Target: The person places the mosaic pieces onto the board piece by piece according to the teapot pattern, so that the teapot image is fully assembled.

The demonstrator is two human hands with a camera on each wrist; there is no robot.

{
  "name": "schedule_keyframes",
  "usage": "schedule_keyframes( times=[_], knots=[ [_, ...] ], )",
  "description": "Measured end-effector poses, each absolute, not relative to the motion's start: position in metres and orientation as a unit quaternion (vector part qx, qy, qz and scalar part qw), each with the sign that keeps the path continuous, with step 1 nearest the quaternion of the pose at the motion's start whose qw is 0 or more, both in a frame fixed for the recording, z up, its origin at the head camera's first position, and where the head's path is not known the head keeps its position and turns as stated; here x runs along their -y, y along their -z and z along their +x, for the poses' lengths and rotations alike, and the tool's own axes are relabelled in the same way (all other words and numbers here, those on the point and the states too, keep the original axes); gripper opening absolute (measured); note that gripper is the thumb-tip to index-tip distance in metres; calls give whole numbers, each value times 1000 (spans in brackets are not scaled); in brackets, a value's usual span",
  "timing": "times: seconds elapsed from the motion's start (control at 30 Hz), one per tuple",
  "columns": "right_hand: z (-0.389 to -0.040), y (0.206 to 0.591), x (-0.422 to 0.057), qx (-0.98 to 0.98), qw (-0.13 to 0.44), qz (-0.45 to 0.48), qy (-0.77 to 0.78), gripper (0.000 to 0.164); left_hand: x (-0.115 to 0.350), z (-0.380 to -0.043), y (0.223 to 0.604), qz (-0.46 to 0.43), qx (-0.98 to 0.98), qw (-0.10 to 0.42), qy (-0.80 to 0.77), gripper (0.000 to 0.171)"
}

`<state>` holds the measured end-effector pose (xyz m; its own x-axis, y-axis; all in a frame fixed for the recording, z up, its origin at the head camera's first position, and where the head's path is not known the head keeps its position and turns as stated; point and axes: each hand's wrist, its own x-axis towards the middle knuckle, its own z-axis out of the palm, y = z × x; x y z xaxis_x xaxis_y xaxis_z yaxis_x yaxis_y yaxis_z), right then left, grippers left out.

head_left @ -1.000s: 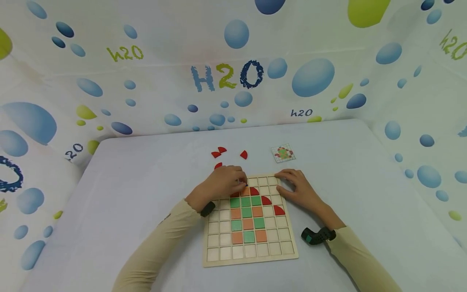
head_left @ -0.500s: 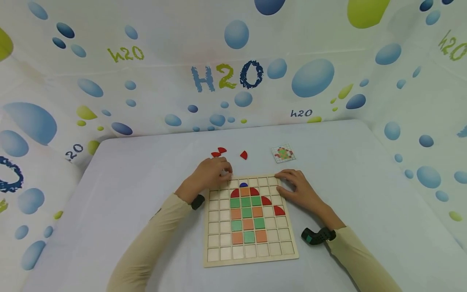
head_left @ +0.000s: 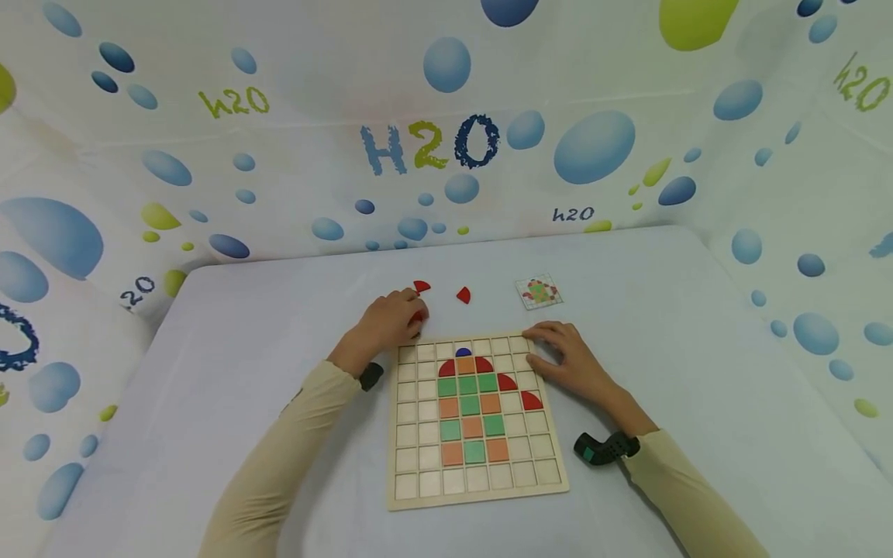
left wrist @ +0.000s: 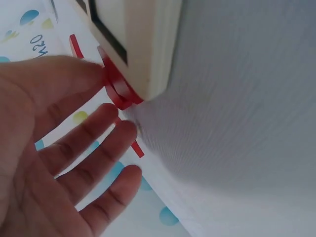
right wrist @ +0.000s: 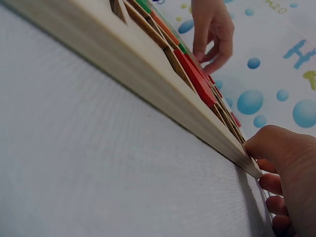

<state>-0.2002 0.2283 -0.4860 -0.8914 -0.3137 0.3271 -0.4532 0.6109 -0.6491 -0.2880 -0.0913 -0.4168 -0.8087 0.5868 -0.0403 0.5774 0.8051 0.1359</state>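
Observation:
My left hand point(head_left: 392, 319) is just beyond the far left corner of the wooden grid board point(head_left: 408, 488). In the left wrist view its thumb and index finger pinch a red quarter-circle tile point(left wrist: 117, 84) close to the board's edge, while the other fingers stay spread. My right hand point(head_left: 567, 355) holds the board's far right corner, thumb on the rim in the right wrist view. Orange squares point(head_left: 452, 453), green squares point(head_left: 474, 452), red quarter-circles point(head_left: 532, 401) and a blue tile point(head_left: 463, 352) sit in the board's cells.
Behind the board lie loose red quarter-circle tiles point(head_left: 463, 294), one point(head_left: 421, 286) partly beside the left fingers. A small pattern card point(head_left: 539, 291) lies at the back right. A white cloth point(head_left: 265, 310) covers the table, with a bubble-print curtain point(head_left: 307, 186) behind.
My left hand has moved off the board's top row, leaving the blue tile and a red tile visible, to the loose red tiles behind it. The right hand keeps its place.

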Motion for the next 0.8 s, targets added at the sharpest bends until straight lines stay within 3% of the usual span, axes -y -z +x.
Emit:
schedule_keyframes(
  times=[0.27,0.8],
  knots=[
    [-201,484,-228,892,85,212,-391,38,92,-295,417,289,-949,91,-84,21],
    [-200,485,-228,892,89,216,-387,39,89,-294,411,299,-948,94,-50,29]
  ],
)
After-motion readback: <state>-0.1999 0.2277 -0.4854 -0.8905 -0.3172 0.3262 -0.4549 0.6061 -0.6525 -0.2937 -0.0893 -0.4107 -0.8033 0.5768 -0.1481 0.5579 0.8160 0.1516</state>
